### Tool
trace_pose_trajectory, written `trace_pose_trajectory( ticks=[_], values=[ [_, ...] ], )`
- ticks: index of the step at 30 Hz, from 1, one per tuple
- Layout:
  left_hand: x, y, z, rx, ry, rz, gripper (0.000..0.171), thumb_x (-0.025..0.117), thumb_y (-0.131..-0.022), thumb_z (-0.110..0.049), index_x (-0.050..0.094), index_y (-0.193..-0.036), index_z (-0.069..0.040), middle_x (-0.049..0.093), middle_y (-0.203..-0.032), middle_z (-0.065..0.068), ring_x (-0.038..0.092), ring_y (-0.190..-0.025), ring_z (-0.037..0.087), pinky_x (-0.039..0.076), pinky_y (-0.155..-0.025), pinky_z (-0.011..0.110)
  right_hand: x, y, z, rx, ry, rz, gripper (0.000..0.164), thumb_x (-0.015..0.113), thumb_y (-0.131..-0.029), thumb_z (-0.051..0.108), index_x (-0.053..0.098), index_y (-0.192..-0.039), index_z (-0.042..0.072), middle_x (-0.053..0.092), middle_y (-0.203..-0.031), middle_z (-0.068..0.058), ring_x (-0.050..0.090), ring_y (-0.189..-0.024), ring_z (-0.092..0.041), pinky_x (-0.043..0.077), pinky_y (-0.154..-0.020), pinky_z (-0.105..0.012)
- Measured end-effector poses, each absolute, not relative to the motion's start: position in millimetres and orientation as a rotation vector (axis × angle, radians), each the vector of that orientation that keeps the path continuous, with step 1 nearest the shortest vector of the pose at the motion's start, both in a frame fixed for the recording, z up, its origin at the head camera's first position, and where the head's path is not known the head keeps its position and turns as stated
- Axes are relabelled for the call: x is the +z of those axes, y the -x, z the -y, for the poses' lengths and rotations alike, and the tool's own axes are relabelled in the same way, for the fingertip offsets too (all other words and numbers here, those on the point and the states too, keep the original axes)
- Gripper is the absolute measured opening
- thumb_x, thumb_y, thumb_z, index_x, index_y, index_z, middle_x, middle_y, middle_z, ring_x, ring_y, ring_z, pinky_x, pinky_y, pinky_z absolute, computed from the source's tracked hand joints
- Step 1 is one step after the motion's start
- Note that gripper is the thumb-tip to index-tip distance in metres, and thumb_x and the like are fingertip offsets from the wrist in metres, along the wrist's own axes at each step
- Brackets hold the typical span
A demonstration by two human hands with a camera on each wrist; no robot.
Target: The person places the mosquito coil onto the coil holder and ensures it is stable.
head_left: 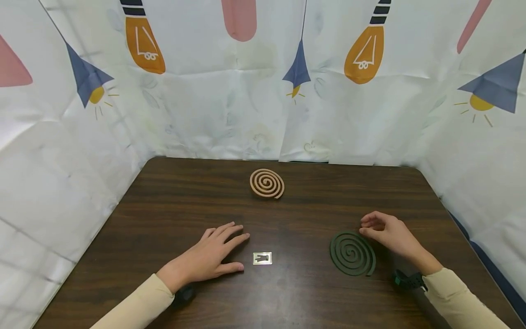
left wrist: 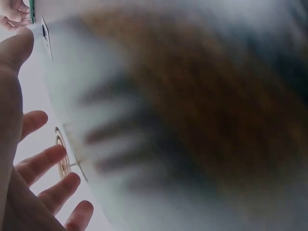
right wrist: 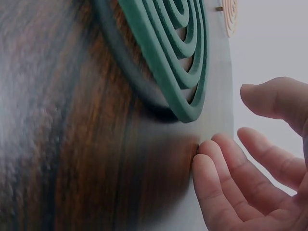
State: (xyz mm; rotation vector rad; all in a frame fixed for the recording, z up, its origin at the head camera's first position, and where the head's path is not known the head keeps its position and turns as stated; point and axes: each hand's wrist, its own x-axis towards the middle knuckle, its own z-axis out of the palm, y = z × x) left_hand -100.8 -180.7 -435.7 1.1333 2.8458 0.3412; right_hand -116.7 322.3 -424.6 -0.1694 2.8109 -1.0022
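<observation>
A green mosquito coil point(head_left: 349, 253) lies toward the right of the table; in the right wrist view its edge looks raised above its dark reflection. My right hand point(head_left: 388, 234) is beside its upper right edge, fingers loosely bent, thumb point(right wrist: 272, 98) apart from them, nothing held. A small silver metal plate point(head_left: 262, 258) with a cut-out lies near the middle. Left of it my left hand point(head_left: 205, 259) hovers low with spread fingers, holding nothing. Farther back, a tan mosquito coil point(head_left: 267, 183) appears propped above the table, with a thin support point(left wrist: 74, 165) under it in the left wrist view.
The dark wood-grain table point(head_left: 181, 196) has rounded far corners. A white printed cloth point(head_left: 197, 109) hangs behind it and along both sides. A dark band point(head_left: 411, 279) circles my right wrist, and another dark device point(head_left: 185, 294) shows under my left wrist.
</observation>
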Motion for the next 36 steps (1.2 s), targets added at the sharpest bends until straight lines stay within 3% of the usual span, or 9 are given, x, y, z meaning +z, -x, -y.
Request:
trace_pose_trajectory(
  ticks=[24,36],
  values=[
    [-430,92,171,0.366,-1.096,-2.796,0.073,0.059,-0.099,-0.062,0.043,-0.158,-0.023,0.040,-0.165,0.011,0.036,-0.154,0.040,0.038,-0.109,0.065,-425,106,-316,-0.996,0.231,-2.826,0.031,0.073,-0.097,0.037,0.070,-0.119,0.015,0.074,-0.114,-0.003,0.071,-0.095,-0.008,0.056,-0.075,-0.023],
    [-428,84,176,0.426,-1.111,-2.717,0.075,0.059,-0.096,-0.067,0.043,-0.158,-0.029,0.039,-0.165,0.010,0.034,-0.155,0.038,0.036,-0.111,0.065,-426,104,-313,-0.957,0.251,-2.786,0.045,0.082,-0.088,0.043,0.068,-0.120,0.014,0.071,-0.109,-0.002,0.063,-0.088,0.000,0.054,-0.075,-0.023]
  ],
)
